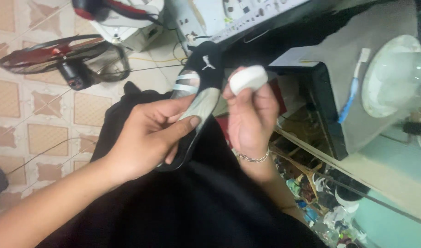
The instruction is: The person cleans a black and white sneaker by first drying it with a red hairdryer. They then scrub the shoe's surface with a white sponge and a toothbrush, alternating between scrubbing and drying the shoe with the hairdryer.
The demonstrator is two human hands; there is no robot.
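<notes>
My left hand [150, 133] grips a black slip-on sandal [202, 76] with a grey footbed and pale stripes on its strap, thumb laid across the footbed. The sandal points away from me, over my lap. My right hand [249, 117] is raised beside the sandal's toe, its fingers pinched on a small white rounded lump [248, 78], perhaps a wad of cloth or sponge. A thin silver bracelet [252, 158] circles the right wrist. The lump sits just right of the sandal, apart from it.
Black cloth [196, 206] covers my lap. A floor fan [63, 57] lies on the tiled floor at the left. A white appliance [238, 14] stands ahead. At right, a bench holds a blue-handled toothbrush [350, 94] and a white round lamp base [394, 76]; clutter fills the shelf below.
</notes>
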